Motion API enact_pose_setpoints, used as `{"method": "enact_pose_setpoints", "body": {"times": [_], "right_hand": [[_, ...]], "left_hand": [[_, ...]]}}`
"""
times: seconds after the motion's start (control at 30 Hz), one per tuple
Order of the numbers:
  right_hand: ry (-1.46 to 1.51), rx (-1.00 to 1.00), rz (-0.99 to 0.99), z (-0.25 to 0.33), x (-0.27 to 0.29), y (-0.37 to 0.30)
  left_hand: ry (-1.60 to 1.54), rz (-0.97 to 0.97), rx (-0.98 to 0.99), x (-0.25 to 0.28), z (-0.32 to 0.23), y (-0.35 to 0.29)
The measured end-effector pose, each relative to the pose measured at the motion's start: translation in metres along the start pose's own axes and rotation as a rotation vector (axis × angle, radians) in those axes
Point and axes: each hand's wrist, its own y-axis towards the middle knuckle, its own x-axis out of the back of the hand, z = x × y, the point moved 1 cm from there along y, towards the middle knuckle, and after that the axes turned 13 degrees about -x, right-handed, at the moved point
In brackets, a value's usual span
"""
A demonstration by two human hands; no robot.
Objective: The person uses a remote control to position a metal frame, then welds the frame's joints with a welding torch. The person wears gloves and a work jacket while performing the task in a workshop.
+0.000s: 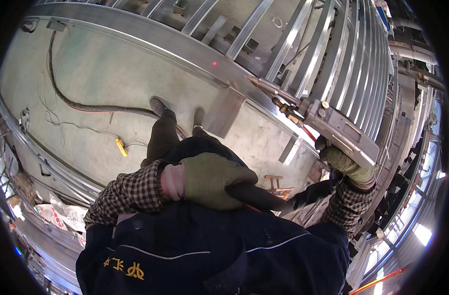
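Observation:
My right hand [349, 166], in a greenish work glove, is wrapped round the handle of a grey welding gun [341, 129]. Its narrow nozzle [268, 87] points up and left, over the edge of a large metal frame [150, 42]. In front of my torso, my left hand [215, 182], gloved too, grips a thick black hose [263, 197] that runs right toward the gun. The fingers of my right hand are partly hidden behind the tool. A small red light spot [214, 63] shows on the frame's long side beam, left of the nozzle.
Parallel metal bars [327, 64] fill the frame at upper right. A flat metal plate [224, 112] projects from its near side. A dark hose [86, 106] and a thin cable with a yellow controller [120, 147] lie across the floor. A small wooden stool [277, 187] stands beyond my left hand.

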Motion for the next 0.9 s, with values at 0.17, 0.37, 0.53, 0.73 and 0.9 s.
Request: {"method": "enact_pose_setpoints", "body": {"times": [0.17, 0.37, 0.53, 0.73, 0.9], "right_hand": [[0.109, 0.152, 0.107, 0.050, -0.033, 0.041], [0.130, 0.116, 0.172, 0.127, -0.055, 0.079], [0.114, 0.151, 0.208, 0.168, -0.057, 0.112], [0.240, 0.082, 0.328, 0.196, -0.057, 0.156], [0.291, 0.009, 0.369, 0.211, -0.050, 0.187]], "left_hand": [[0.026, -0.056, 0.016, 0.035, -0.001, -0.048], [0.071, -0.161, 0.039, 0.076, -0.017, -0.100], [0.129, -0.258, 0.013, 0.101, -0.030, -0.126], [0.222, -0.345, -0.021, 0.133, -0.045, -0.131], [0.220, -0.237, 0.034, 0.167, -0.048, -0.117]]}}
